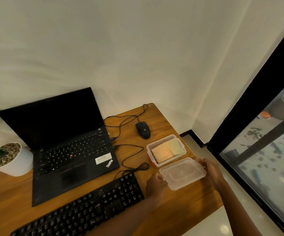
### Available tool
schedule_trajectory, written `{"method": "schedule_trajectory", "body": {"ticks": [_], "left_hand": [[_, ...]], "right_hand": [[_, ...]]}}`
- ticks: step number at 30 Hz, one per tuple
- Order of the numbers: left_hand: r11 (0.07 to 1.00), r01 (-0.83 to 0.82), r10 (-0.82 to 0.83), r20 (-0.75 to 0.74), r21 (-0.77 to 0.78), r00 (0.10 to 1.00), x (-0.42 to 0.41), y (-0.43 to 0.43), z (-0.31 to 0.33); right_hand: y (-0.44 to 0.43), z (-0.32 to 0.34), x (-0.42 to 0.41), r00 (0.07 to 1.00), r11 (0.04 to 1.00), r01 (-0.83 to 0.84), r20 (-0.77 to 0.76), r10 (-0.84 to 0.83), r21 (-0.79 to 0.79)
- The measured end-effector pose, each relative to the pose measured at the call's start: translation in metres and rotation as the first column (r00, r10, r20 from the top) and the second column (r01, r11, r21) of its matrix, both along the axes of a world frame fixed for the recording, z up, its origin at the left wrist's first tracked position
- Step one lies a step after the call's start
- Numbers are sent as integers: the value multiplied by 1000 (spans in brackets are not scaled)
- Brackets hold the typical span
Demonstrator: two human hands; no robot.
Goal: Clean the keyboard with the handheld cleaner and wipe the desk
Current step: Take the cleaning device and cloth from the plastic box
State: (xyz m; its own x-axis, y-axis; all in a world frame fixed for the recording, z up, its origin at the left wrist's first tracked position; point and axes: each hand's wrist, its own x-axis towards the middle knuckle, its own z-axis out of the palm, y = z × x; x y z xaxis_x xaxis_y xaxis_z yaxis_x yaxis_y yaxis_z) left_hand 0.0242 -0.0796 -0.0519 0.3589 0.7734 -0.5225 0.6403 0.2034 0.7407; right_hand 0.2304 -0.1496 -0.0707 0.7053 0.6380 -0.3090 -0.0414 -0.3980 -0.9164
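A black external keyboard [90, 208] lies diagonally near the front of the wooden desk [156, 113]. To its right, both my hands hold a clear plastic lid [183, 173] just above the desk. My left hand [155, 183] grips the lid's near-left corner, and my right hand [209, 169] grips its far-right edge. Just behind the lid stands an open clear plastic box [166, 149] with folded yellowish cloths inside. No handheld cleaner is visible.
An open black laptop [66, 143] sits left of the box. A wired black mouse [143, 129] and loose cables [132, 155] lie behind. A white plant pot [10, 159] stands at far left. The desk's right edge drops to the floor beside a glass door [265, 150].
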Motion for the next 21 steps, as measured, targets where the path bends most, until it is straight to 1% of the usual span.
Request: {"method": "schedule_trajectory", "body": {"ticks": [2, 4, 6, 7, 9, 10, 12, 13, 14, 15, 16, 17, 19, 20, 21], "left_hand": [[989, 135, -129, -84, 63, 988, 1, 0, -1], [966, 238, -221, -152, 102, 963, 2, 1, -2], [921, 355, -319, -214, 159, 923, 1, 2, -4], [893, 411, -366, -239, 181, 900, -1, 2, -3], [860, 466, -416, -245, 206, 876, -3, 5, -3], [854, 477, -427, -243, 208, 871, -5, 9, -4], [851, 485, -433, -257, 200, 864, -7, 19, 1], [861, 467, -417, -247, 200, 875, -8, 26, 2], [866, 461, -417, -227, 196, 880, -9, 33, 3], [865, 464, -427, -205, 191, 880, -11, 39, 5], [864, 466, -436, -184, 188, 881, -12, 45, 8], [867, 462, -438, -160, 185, 885, -14, 51, 11], [879, 439, -425, -111, 187, 899, -19, 61, 14], [890, 419, -409, -93, 181, 908, -22, 65, 13], [900, 401, -395, -71, 171, 916, -24, 68, 14]], "right_hand": [[5, -8, 4, 995, 993, -40, 90, 51, -114], [9, -16, 7, 980, 977, -58, 174, 95, -205], [11, -24, 11, 960, 961, -62, 247, 131, -270], [13, -27, 12, 945, 950, -68, 285, 159, -304], [20, -24, 10, 910, 932, -34, 374, 178, -360], [25, -21, 9, 897, 930, -5, 409, 166, -366], [40, -6, 4, 865, 955, -4, 478, 152, -297], [51, 2, 2, 836, 965, -49, 518, 181, -258], [63, 11, -1, 788, 958, -116, 563, 249, -261], [77, 18, -3, 718, 932, -185, 605, 345, -312], [90, 25, -5, 638, 882, -240, 619, 459, -406], [103, 28, -6, 571, 826, -259, 610, 549, -501], [123, 28, -4, 490, 705, -258, 539, 685, -661], [129, 25, -3, 455, 653, -261, 506, 733, -711], [133, 22, -3, 435, 622, -257, 486, 758, -740]]}}
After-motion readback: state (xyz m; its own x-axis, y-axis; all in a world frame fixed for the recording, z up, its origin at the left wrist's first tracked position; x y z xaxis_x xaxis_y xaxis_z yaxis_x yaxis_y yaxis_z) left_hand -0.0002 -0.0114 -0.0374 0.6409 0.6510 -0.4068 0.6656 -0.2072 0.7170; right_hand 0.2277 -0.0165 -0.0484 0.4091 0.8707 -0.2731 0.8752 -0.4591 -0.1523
